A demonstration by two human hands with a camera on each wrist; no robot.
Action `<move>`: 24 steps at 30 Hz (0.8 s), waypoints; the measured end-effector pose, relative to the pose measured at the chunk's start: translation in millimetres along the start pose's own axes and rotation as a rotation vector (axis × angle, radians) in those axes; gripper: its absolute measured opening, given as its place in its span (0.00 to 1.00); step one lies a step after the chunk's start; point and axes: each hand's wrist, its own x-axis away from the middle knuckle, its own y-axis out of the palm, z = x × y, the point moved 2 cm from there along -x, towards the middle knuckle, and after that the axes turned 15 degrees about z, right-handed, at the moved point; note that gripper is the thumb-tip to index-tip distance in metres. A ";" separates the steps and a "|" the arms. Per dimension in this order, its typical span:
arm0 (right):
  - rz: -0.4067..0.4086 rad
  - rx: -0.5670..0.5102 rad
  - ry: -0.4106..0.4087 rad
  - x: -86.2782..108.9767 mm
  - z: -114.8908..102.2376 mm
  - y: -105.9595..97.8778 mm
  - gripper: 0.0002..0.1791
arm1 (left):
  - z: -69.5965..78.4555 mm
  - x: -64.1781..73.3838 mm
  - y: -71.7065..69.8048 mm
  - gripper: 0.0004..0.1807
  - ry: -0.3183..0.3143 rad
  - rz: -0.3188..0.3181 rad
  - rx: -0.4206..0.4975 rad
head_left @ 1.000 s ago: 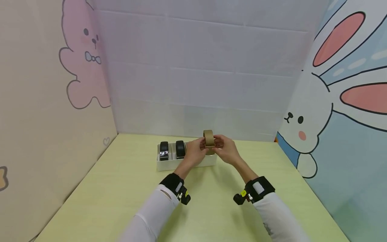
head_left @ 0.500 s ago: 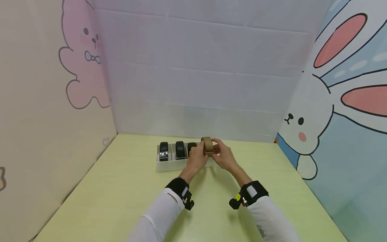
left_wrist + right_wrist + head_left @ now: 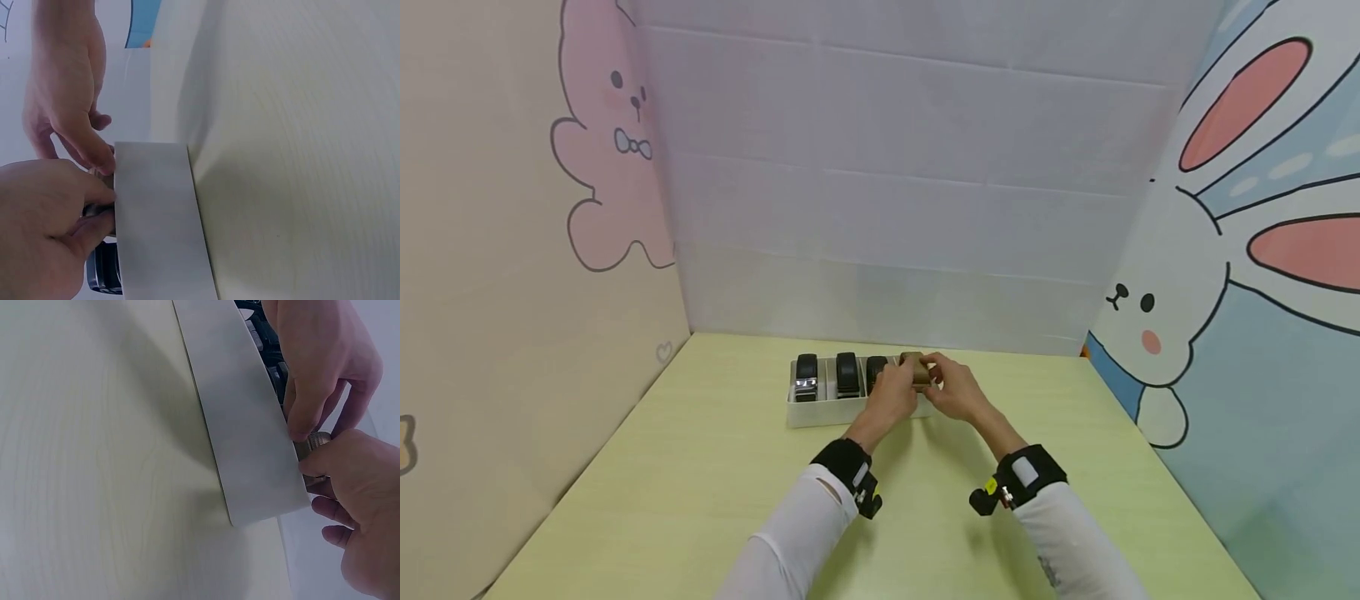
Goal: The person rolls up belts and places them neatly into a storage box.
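Note:
A white compartment box point(image 3: 826, 412) stands near the back of the table. In its rightmost compartment sits a rolled tan belt point(image 3: 917, 372), its ribbed weave showing in the right wrist view. My left hand point(image 3: 891, 397) holds the belt's left side, and my right hand point(image 3: 958, 392) pinches it from the right. In both wrist views the fingers dip behind the box's front wall, so the belt's lower part is hidden. Left of it are three rolled black belts: one with a silver buckle point(image 3: 807, 377), a plain one point(image 3: 847, 373) and one partly behind my left hand point(image 3: 876, 368).
The pale yellow table point(image 3: 715, 467) spreads out in front of the box. A white back wall point(image 3: 880, 208) rises behind it, with cartoon-printed side walls point(image 3: 1187, 333) at left and right. Each wrist wears a black strap with a small camera point(image 3: 867, 496).
Both hands have lowered the tan belt from above the box into its right compartment. The left hand has shifted right, uncovering more of the third black belt.

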 end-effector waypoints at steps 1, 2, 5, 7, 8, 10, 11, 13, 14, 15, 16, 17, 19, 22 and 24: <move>-0.010 0.001 0.004 0.0 -0.5 -0.6 0.30 | 1.5 -0.6 -0.6 0.22 -0.011 -0.021 -0.012; -0.019 0.004 0.009 0.0 -0.6 -1.1 0.29 | 0.1 -2.8 2.1 0.19 -0.018 -0.037 -0.026; -0.043 -0.001 0.030 0.9 0.0 -1.6 0.27 | -20.4 -15.9 28.0 0.10 0.015 -0.041 -0.109; -0.052 -0.006 0.038 1.8 0.7 -1.4 0.27 | -36.6 -24.7 49.1 0.10 0.054 -0.027 -0.149; -0.056 -0.009 0.040 2.4 0.7 -1.3 0.27 | -44.7 -28.2 59.3 0.10 0.070 -0.019 -0.167; -0.059 -0.009 0.032 3.9 0.3 -1.0 0.27 | -53.3 -31.4 71.9 0.13 0.080 -0.030 -0.168; -0.059 -0.008 0.024 4.6 0.0 -0.8 0.27 | -57.0 -32.2 77.4 0.14 0.092 -0.021 -0.171; -0.062 -0.003 0.003 6.4 -0.5 -0.2 0.27 | -54.6 -29.6 76.7 0.17 0.119 -0.018 -0.187; -0.061 -0.001 -0.009 7.4 -0.8 0.0 0.27 | -53.4 -28.3 75.7 0.18 0.131 -0.005 -0.208; -0.059 0.003 -0.022 8.4 -0.8 0.2 0.28 | -51.3 -27.2 73.4 0.19 0.143 0.005 -0.222; -0.058 0.000 -0.030 9.4 -0.8 0.2 0.28 | -47.8 -25.2 68.6 0.20 0.156 0.021 -0.231; -0.056 -0.001 -0.033 10.4 -0.6 0.1 0.28 | -51.8 -24.9 70.9 0.19 0.178 0.050 -0.240; -0.046 0.000 -0.039 12.4 -0.5 -0.7 0.28 | -34.8 -17.0 48.9 0.17 0.169 0.038 -0.239; -0.030 -0.012 -0.037 14.6 0.5 -1.9 0.27 | -33.0 -13.9 43.3 0.12 0.170 0.042 -0.224; -0.016 -0.010 -0.047 16.6 0.5 -3.7 0.27 | -27.2 -9.8 35.4 0.10 0.164 0.029 -0.215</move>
